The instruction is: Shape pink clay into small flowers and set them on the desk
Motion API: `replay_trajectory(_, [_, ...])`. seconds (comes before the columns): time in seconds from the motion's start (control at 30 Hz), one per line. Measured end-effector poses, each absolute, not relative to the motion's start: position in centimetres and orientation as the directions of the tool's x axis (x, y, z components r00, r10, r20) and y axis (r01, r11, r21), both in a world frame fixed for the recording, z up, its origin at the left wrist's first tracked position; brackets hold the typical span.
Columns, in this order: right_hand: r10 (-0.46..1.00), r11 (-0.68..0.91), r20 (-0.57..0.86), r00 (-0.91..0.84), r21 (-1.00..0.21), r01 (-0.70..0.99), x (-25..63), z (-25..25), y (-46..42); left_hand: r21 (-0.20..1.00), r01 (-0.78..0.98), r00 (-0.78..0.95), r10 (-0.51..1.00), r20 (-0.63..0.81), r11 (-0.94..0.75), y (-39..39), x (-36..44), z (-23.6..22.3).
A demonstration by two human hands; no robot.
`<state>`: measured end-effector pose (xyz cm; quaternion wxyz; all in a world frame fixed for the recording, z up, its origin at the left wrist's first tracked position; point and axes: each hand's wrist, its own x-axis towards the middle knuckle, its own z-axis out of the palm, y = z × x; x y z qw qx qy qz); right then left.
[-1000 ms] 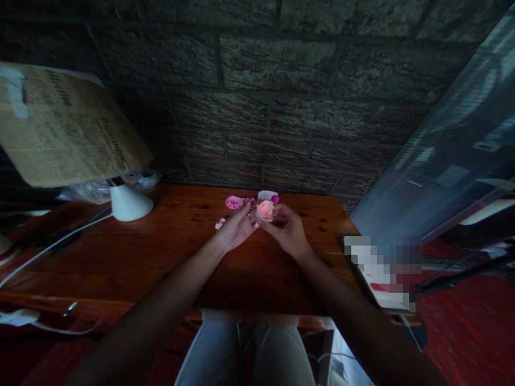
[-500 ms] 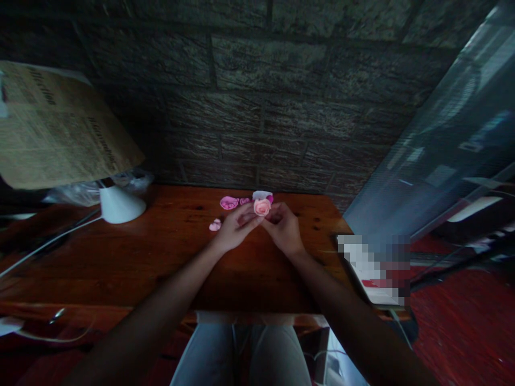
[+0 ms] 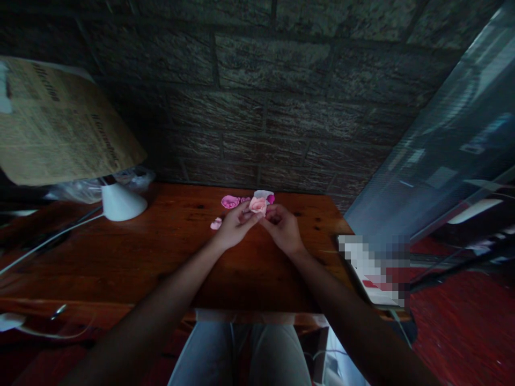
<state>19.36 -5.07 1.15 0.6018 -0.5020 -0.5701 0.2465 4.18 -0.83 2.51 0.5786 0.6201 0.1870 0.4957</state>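
A pale pink rose (image 3: 258, 205) with layered petals is held up between both hands over the wooden table. My left hand (image 3: 236, 224) is closed on its left and lower side, thumb pressed near its base. Fingers of my right hand (image 3: 284, 225) are curled in a pinch at its lower right edge. Behind the rose lie a pink mold (image 3: 230, 202), a white piece (image 3: 263, 193) and a small magenta ball (image 3: 271, 199). Left of my left hand rests a light pink lump (image 3: 216, 223).
A lamp with a newsprint shade (image 3: 68, 123) and white base (image 3: 123, 202) stands at the left of the wooden table (image 3: 161, 257), its cable trailing left. A dark brick wall (image 3: 241, 107) rises behind. A partly blurred white object (image 3: 370, 268) sits at the right edge.
The rose has tipped and shifted slightly left in my hands. My left hand, more open a second ago, has closed around it. The view has shifted a little.
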Motion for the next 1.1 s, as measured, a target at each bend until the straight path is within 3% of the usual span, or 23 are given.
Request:
replay_trajectory(0.77, [0.902, 0.328, 0.380, 0.203, -0.911, 0.251, 19.1, 0.8, -5.0, 0.920, -0.162, 0.446, 0.805, 0.391, -0.357, 0.1, 4.0, 1.4])
replay_trajectory(0.97, [0.900, 0.290, 0.384, 0.204, -0.880, 0.376, 20.1, 0.7, -4.8, 0.940, -0.124, 0.529, 0.780, 0.333, -0.317, 1.6, 2.1, 1.9])
replay_trajectory(1.1, [0.898, 0.283, 0.411, 0.156, -0.812, 0.510, 21.0, 1.1, -4.8, 0.940, 0.023, 0.434, 0.851, 0.296, -0.339, 4.0, -2.3, 3.5])
